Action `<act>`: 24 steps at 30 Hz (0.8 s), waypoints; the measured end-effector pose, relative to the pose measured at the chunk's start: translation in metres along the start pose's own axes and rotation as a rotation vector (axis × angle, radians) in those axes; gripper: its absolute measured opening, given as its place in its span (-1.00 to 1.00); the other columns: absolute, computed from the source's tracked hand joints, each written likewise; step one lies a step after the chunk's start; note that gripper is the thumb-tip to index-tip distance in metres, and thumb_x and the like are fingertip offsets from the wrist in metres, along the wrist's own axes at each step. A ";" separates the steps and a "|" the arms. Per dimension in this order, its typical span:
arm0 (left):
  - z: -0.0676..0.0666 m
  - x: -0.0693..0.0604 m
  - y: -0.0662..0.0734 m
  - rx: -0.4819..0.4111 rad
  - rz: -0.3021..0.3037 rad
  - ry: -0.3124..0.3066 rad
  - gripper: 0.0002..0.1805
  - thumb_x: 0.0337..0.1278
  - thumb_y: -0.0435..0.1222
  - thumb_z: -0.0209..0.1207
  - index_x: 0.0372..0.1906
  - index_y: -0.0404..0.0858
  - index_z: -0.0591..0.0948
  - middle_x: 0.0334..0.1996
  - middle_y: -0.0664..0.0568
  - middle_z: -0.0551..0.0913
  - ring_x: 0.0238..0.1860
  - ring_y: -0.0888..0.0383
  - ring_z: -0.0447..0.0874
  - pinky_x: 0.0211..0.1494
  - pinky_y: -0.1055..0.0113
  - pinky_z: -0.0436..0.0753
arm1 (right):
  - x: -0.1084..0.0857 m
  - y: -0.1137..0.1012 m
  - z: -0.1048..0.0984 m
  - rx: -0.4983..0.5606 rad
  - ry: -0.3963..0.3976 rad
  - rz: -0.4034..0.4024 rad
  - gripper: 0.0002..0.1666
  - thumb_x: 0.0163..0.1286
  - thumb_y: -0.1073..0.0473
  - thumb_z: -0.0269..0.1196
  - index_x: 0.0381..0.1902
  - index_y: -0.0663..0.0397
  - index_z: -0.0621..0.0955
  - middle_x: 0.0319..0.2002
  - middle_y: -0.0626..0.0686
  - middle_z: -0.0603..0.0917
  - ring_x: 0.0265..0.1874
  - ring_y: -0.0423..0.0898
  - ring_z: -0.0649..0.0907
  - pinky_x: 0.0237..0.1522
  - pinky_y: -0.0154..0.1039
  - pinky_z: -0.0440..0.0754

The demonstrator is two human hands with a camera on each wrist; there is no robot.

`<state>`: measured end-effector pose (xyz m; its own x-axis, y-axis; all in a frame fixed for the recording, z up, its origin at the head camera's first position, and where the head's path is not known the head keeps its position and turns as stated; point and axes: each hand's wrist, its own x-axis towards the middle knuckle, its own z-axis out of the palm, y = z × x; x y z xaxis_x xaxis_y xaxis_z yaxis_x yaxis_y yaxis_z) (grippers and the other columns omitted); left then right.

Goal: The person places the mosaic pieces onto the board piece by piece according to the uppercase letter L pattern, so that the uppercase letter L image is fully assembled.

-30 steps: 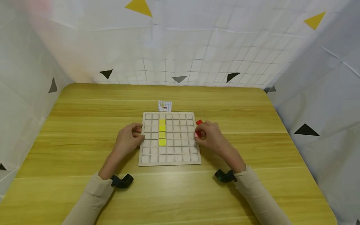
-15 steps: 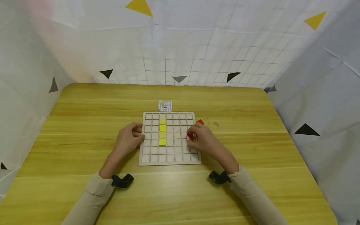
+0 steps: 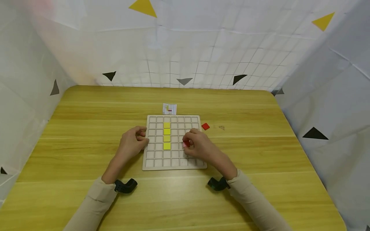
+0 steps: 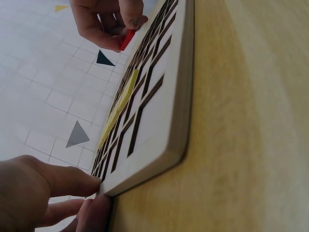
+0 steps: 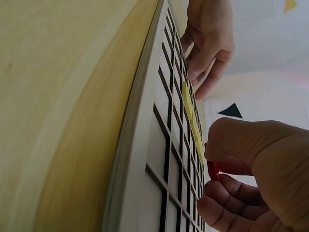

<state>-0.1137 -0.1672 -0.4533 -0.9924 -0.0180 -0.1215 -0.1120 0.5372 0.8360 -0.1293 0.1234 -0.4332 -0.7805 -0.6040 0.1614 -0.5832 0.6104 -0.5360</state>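
A pale wooden grid board (image 3: pixel 174 167) lies flat on the table. Four-sided yellow tiles (image 3: pixel 166 138) fill a vertical run of its cells, left of the middle. My left hand (image 3: pixel 132 141) holds the board's left edge, its thumb and fingertips at the rim in the left wrist view. Pinched between thumb and fingers of my right hand (image 3: pixel 200 146) is a red square tile (image 3: pixel 186 143), held tilted above the board's right half. In the right wrist view the fingers partly cover this red tile (image 5: pixel 213 169).
Another red tile (image 3: pixel 205 126) lies on the table just right of the board. Behind the board is a small printed grid card (image 3: pixel 169 108) with yellow and red marks. A white sheet with coloured triangles encloses the wooden table (image 3: pixel 179 199).
My right hand has carried the red tile leftward from beside the board to over its right half. The other red tile is now uncovered. My left hand has stayed in place.
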 end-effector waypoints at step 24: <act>0.000 0.000 0.001 -0.008 -0.010 -0.003 -0.48 0.18 -0.38 0.30 0.27 -0.31 0.52 -0.05 -0.13 0.60 -0.11 0.01 0.67 -0.24 0.26 0.66 | 0.013 -0.016 0.017 -0.013 -0.041 -0.109 -0.85 0.22 0.29 0.37 -0.23 0.11 0.67 -0.32 -0.03 0.51 -0.36 -0.20 0.47 -0.32 -0.37 0.52</act>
<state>-0.1137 -0.1667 -0.4524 -0.9912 -0.0209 -0.1309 -0.1219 0.5302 0.8391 -0.1262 0.0973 -0.4372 -0.7024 -0.6876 0.1841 -0.6674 0.5463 -0.5061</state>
